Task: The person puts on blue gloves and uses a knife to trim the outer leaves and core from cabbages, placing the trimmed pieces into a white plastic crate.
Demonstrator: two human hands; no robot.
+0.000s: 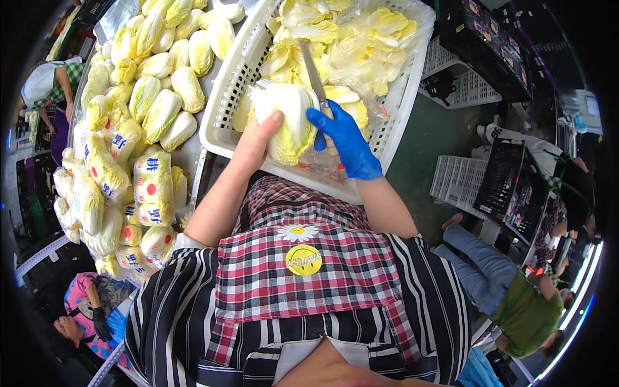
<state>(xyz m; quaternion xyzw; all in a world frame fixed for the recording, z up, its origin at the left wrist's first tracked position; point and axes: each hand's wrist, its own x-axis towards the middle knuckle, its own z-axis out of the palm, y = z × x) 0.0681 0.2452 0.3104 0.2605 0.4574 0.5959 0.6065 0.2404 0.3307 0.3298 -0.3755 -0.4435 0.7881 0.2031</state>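
Note:
A napa cabbage (286, 104) is held above a white plastic basket (223, 104), its white base pointing away from me and its yellow-green leaves towards my apron. My left hand (255, 142), bare, grips it from the left with the thumb on top. In a blue glove, my right hand (349, 142) is closed around the light handle of a knife (313, 72). The blade points up and away, just beside the cabbage's right side. Blue fingertips are close to that side; whether they press on it I cannot tell. Loose yellow cabbage leaves (333, 48) and clear plastic film fill much of the basket.
Left of the basket, a metal table (207, 80) bears many bare cabbages (162, 109) and several wrapped in printed film (152, 184). White crates (457, 179) and black crates (500, 176) stand at right. A person in a green top (527, 314) and other people are nearby.

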